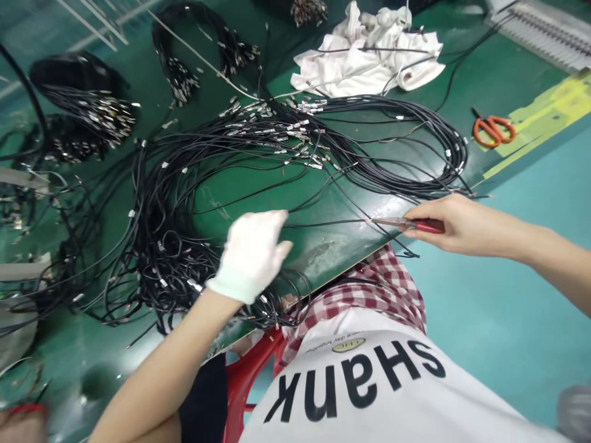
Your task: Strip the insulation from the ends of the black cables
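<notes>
Black wire: one thin black cable [332, 224] runs straight across the near bench edge, stretched between the two hands.
Left hand [252, 255]: white cotton glove, fingers loosely curled toward the right; cable's left end runs in at the fingertips, but cannot tell whether it is pinched or only touched.
Right hand [450, 221]: bare, closed around the red handles of a small plier-type tool [406, 223]; tool tip points left and meets the cable's right end.
Cable position: right of the gloved hand, left of the bare hand, just inside the near bench edge.
Bench [508, 80]: green surface, scuffed patch under the stretched cable.
Cable pile [221, 184]: big tangle of black leads with metal terminals, far and left of the hands; gloved wrist lies over its near part.
Bundles [87, 104]: tied black bundles, far left.
Cloth [369, 55]: white, crumpled, far side.
Scissors [494, 130]: orange handles, far right, on yellow tape, well apart from the hands.
Chair [247, 375]: red plastic, near edge, below the bench.
</notes>
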Demonstrator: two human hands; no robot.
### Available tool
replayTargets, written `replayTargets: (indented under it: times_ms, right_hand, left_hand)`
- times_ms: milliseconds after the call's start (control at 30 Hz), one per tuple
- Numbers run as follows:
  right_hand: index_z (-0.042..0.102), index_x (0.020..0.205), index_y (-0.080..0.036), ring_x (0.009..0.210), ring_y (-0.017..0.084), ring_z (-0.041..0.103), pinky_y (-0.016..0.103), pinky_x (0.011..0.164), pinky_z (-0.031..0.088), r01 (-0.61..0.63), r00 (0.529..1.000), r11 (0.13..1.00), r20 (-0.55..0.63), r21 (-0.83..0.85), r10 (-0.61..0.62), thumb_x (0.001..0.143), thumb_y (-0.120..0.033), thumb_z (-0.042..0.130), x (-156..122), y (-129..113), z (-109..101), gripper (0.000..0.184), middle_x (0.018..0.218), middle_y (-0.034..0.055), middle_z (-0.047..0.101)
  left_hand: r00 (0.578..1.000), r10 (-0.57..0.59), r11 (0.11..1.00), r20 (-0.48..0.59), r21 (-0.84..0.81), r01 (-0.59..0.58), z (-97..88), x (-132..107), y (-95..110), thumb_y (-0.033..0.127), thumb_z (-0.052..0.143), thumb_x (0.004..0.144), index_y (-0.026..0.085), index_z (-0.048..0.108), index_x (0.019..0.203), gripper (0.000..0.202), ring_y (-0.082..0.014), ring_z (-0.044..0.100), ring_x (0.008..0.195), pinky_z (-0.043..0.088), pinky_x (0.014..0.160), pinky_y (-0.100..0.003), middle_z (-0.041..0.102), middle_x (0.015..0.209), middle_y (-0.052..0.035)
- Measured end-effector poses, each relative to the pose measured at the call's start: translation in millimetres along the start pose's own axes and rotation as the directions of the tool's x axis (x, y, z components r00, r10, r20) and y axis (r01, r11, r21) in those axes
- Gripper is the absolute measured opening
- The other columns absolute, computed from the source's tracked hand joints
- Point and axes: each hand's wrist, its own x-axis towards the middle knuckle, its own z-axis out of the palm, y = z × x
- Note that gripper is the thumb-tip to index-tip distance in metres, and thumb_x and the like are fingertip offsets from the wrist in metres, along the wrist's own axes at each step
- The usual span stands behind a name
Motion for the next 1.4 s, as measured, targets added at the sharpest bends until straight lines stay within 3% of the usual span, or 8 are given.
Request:
replayTargets:
  times_ms: [133, 267, 400, 633, 867, 1000, 1133, 1400]
  right_hand:
    - [0.064, 0.088, -0.022, 0.054, 0.012, 0.042, 0.025, 0.051, 0.033, -0.064, 0.992, 0.998, 0.114, 0.02, 0.062, 0.095, -0.044, 0.053, 9, -6, -9, 0.026, 0.061, -0.0033, 0.053]
    - [0.063, 0.105, -0.022, 0.063, 0.016, 0.053, 0.028, 0.058, 0.04, -0.119, 0.992, 0.993, 0.039, -0.017, 0.12, 0.09, -0.052, 0.057, 13, 11, -14, 0.034, 0.077, 0.001, 0.062]
    - [0.058, 0.122, -0.016, 0.089, 0.027, 0.058, 0.038, 0.076, 0.046, -0.169, 0.974, 0.974, -0.175, -0.151, 0.142, 0.089, -0.054, 0.056, 32, 52, -11, 0.05, 0.101, 0.0135, 0.064]
    - [0.054, 0.134, -0.017, 0.119, 0.044, 0.046, 0.06, 0.093, 0.038, -0.396, 0.862, 0.901, -0.411, -0.179, 0.297, 0.091, -0.047, 0.05, 87, 96, 14, 0.053, 0.124, 0.0213, 0.055]
    - [0.069, 0.114, -0.023, 0.105, 0.028, 0.059, 0.046, 0.096, 0.044, -0.003, 0.808, 0.955, -0.562, 0.296, 0.176, 0.089, -0.042, 0.061, 89, 22, 15, 0.032, 0.114, 0.0103, 0.065]
    - [0.073, 0.108, -0.022, 0.076, 0.016, 0.06, 0.033, 0.07, 0.051, 0.206, 0.898, 0.562, -0.382, 0.801, 0.216, 0.085, -0.041, 0.071, 95, -33, 40, 0.03, 0.105, 0.0065, 0.07]
    - [0.077, 0.086, -0.021, 0.069, 0.012, 0.055, 0.027, 0.059, 0.047, 0.344, 0.822, 0.382, -0.472, 0.858, 0.319, 0.087, -0.034, 0.071, 105, -60, 70, 0.015, 0.099, 0.0048, 0.07]
    - [0.079, 0.092, -0.025, 0.089, 0.015, 0.056, 0.03, 0.078, 0.049, 0.429, 0.712, 0.366, -0.558, 0.826, 0.426, 0.093, -0.03, 0.065, 106, -96, 88, 0.016, 0.089, 0.0032, 0.06]
  left_hand:
    - [0.993, 0.115, 0.935, -0.028, -0.336, -0.118, 14.5, 37, 55, 0.033, 0.055, 0.093, 0.018, 0.058, 0.129, 0.039, -0.0259, 0.06, 0.11, 0.043, 0.1, -0.038, 0.068, 0.118, -0.0091]
    - [0.998, -0.058, 0.74, 0.036, -0.669, 0.067, 27.9, 58, 55, 0.033, 0.048, 0.096, 0.019, 0.069, 0.097, 0.025, -0.0144, 0.06, 0.073, 0.045, 0.07, -0.025, 0.067, 0.08, 0.0004]
    - [0.981, -0.17, 0.53, 0.092, -0.831, 0.17, 28.2, 67, 48, 0.04, 0.051, 0.095, 0.016, 0.071, 0.097, 0.032, -0.0109, 0.051, 0.056, 0.04, 0.055, -0.023, 0.058, 0.064, 0.0023]
    - [0.968, -0.208, 0.76, -0.144, -0.647, 0.066, 28.3, 92, 40, 0.03, 0.057, 0.091, 0.018, 0.077, 0.095, 0.024, -0.0195, 0.062, 0.104, 0.048, 0.094, -0.031, 0.068, 0.108, -0.0063]
    - [0.967, -0.227, 0.675, -0.117, -0.734, 0.07, 19.8, 94, 48, 0.031, 0.056, 0.093, 0.018, 0.075, 0.103, 0.025, -0.0169, 0.064, 0.091, 0.051, 0.084, -0.028, 0.072, 0.095, -0.0036]
    - [0.973, -0.229, 0.531, 0.014, -0.836, 0.137, 7.5, 79, 67, 0.035, 0.056, 0.094, 0.016, 0.07, 0.083, 0.026, -0.012, 0.055, 0.065, 0.043, 0.062, -0.023, 0.062, 0.068, 0.0013]
    - [0.963, -0.251, 0.443, 0.094, -0.874, 0.201, -4.3, 63, 79, 0.033, 0.055, 0.094, 0.016, 0.059, 0.071, 0.029, -0.0084, 0.043, 0.054, 0.034, 0.053, -0.021, 0.049, 0.058, 0.0044]
    - [0.947, -0.318, 0.376, 0.051, -0.91, 0.175, -4.0, 38, 86, 0.03, 0.055, 0.094, 0.017, 0.046, 0.063, 0.035, -0.0074, 0.036, 0.053, 0.029, 0.052, -0.023, 0.044, 0.057, 0.0042]
